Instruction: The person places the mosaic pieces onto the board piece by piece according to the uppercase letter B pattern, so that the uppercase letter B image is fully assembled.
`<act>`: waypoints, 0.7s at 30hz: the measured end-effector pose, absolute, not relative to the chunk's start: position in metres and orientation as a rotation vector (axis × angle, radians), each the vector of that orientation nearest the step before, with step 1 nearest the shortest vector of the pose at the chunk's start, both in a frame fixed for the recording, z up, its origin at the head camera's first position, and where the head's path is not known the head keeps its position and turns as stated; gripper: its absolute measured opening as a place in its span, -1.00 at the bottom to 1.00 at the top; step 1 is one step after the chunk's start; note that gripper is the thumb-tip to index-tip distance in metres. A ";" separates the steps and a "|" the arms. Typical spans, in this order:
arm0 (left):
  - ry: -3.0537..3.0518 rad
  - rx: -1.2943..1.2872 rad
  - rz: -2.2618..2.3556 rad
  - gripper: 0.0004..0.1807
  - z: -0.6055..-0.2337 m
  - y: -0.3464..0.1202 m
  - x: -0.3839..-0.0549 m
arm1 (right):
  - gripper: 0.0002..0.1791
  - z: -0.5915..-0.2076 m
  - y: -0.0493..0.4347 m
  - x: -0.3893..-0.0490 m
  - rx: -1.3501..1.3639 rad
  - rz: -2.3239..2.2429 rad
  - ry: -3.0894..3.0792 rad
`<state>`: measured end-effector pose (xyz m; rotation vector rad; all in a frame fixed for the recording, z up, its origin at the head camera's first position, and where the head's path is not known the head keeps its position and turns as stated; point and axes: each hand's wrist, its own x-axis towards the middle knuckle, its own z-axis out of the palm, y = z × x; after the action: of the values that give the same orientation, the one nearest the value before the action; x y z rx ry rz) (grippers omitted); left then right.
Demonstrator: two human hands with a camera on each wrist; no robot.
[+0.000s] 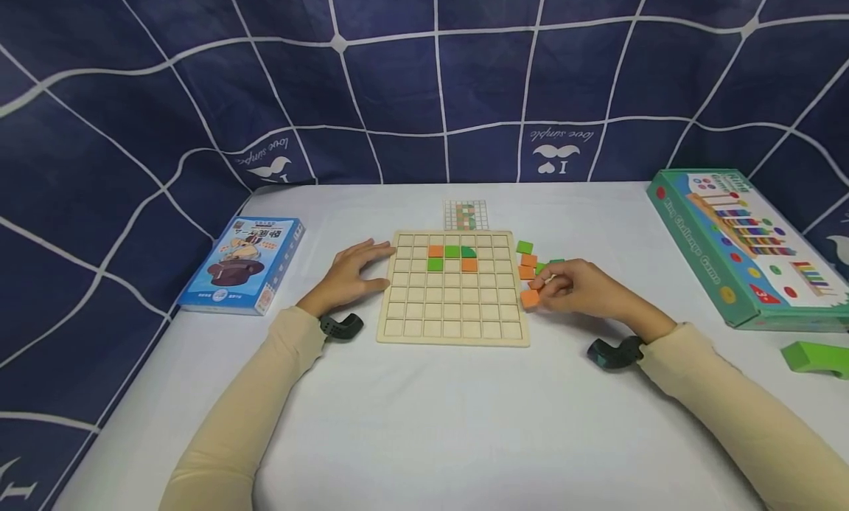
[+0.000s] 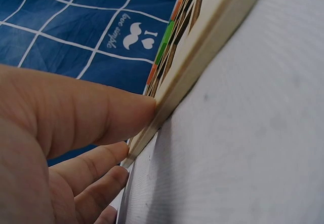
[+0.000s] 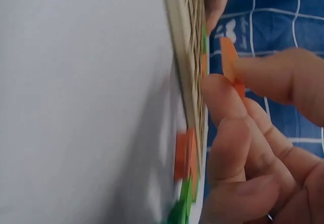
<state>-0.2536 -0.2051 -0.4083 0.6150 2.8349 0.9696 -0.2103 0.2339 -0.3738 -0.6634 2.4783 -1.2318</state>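
Note:
A wooden grid board (image 1: 451, 312) lies on the white table, with several orange and green tiles set in its upper cells. My left hand (image 1: 348, 276) rests against the board's left edge, fingers extended; in the left wrist view the thumb (image 2: 116, 113) touches the wooden rim. At the board's right edge my right hand (image 1: 580, 293) pinches an orange square tile (image 3: 230, 62) between thumb and fingers, raised off the table in the right wrist view. Loose orange and green tiles, such as a green one (image 1: 525, 246), lie beside the board near that hand, partly hidden by it.
A small pattern card (image 1: 466, 214) with a printed grid lies behind the board. To the left is a blue box (image 1: 245, 264); to the right, a large green game box (image 1: 749, 253) and a green block (image 1: 816, 357). A dark blue checked cloth (image 1: 424, 83) hangs behind.

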 end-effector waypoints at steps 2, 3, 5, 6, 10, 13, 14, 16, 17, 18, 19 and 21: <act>2.835 0.612 0.966 -0.27 -0.409 -0.205 -0.254 | -0.68 -0.371 0.227 -0.210 -0.618 -1.283 2.439; 2.836 0.612 0.965 -0.26 -0.409 -0.205 -0.253 | -0.67 -0.370 0.224 -0.210 -0.592 -1.305 2.423; 2.836 0.613 0.964 -0.26 -0.409 -0.205 -0.253 | -0.66 -0.368 0.217 -0.209 -0.535 -1.344 2.398; 2.837 0.616 0.963 -0.26 -0.408 -0.205 -0.254 | -0.65 -0.367 0.214 -0.210 -0.511 -1.362 2.388; 2.838 0.626 0.960 -0.26 -0.409 -0.205 -0.254 | -0.62 -0.368 0.202 -0.212 -0.438 -1.434 2.343; 2.841 0.629 0.961 -0.26 -0.409 -0.205 -0.254 | -0.61 -0.371 0.192 -0.214 -0.420 -1.480 2.302; 2.840 0.628 0.963 -0.26 -0.409 -0.205 -0.254 | -0.61 -0.372 0.189 -0.215 -0.414 -1.490 2.291; 2.840 0.624 0.963 -0.26 -0.409 -0.205 -0.254 | -0.63 -0.374 0.183 -0.218 -0.414 -1.509 2.269; 2.839 0.621 0.965 -0.26 -0.409 -0.205 -0.254 | -0.63 -0.375 0.180 -0.219 -0.413 -1.516 2.259; 2.840 0.620 0.964 -0.26 -0.409 -0.205 -0.254 | -0.64 -0.375 0.176 -0.220 -0.408 -1.523 2.250; 2.839 0.617 0.964 -0.26 -0.408 -0.205 -0.254 | -0.65 -0.376 0.172 -0.221 -0.410 -1.526 2.245; 2.837 0.611 0.963 -0.26 -0.408 -0.204 -0.254 | -0.66 -0.376 0.165 -0.223 -0.402 -1.544 2.228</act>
<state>-0.2539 -0.2043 -0.4079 0.6110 2.8370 0.9632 -0.2230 0.1654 -0.3765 -0.4023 2.2284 -1.5443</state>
